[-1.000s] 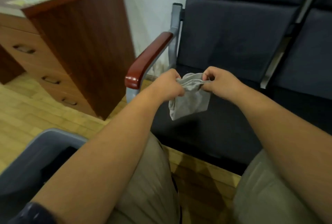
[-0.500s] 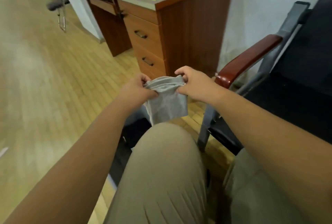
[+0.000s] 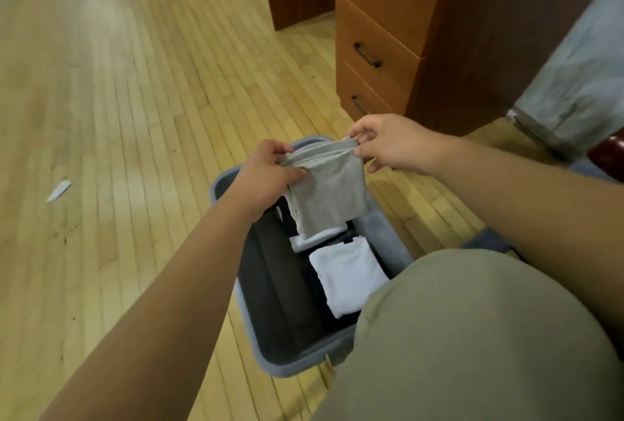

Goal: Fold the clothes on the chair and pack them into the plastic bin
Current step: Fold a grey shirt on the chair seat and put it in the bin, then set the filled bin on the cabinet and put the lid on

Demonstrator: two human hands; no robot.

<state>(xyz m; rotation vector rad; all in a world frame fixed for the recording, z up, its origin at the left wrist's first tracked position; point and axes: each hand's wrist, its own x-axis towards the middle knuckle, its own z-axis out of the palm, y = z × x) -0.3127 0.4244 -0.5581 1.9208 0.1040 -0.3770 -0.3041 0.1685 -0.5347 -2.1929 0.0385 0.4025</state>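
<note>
With left grip [image 3: 266, 170] and right grip [image 3: 395, 143] both pinching the top edge of the folded grey garment [image 3: 329, 194] above the plastic bin [image 3: 297, 365], lower it flat beside the white cloth [image 3: 349, 277] before releasing.

The folded grey garment [image 3: 329, 191], held at its top edge by the left hand [image 3: 266, 170] and the right hand [image 3: 391, 143], travelled from in front of the chair seat, past the knee [image 3: 472, 319], to the middle of the frame above the far end of the plastic bin [image 3: 290, 365]. The bin came into view at lower centre, showing white cloths [image 3: 347, 278] inside. The chair slid out to the right, leaving only its red armrest [image 3: 611, 153]. The right hand's fist eased into a fingertip pinch.
</note>
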